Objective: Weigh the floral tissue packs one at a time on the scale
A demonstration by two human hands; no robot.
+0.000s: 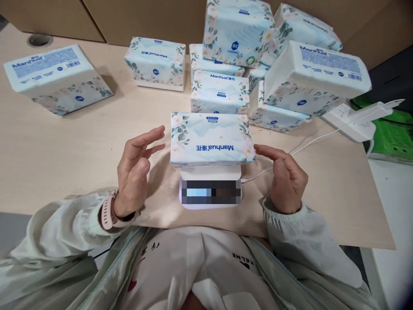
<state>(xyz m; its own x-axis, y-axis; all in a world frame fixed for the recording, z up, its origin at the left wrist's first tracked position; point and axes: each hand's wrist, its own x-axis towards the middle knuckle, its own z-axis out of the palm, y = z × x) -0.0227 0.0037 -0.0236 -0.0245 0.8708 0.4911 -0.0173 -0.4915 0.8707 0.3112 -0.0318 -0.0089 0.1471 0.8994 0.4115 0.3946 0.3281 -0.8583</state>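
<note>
A tissue pack [211, 138] with a floral print rests on a small white digital scale [210, 173], covering most of its platform. The scale's display is blurred out. To the left of the pack is my left hand [135, 172], its fingers apart and a gap between them and the pack. My right hand [284, 176] is at the pack's right side, fingers stretched out, with the fingertips very near its corner; whether they touch I cannot tell. Neither hand grips anything.
More tissue packs [220, 90] are piled behind the scale, with one pack [155, 64] at the back and another pack [58, 79] far left. A white cable [311, 143] runs from the scale toward a power strip [350, 120] at right. The wooden table [74, 159] has a cable hole [39, 40].
</note>
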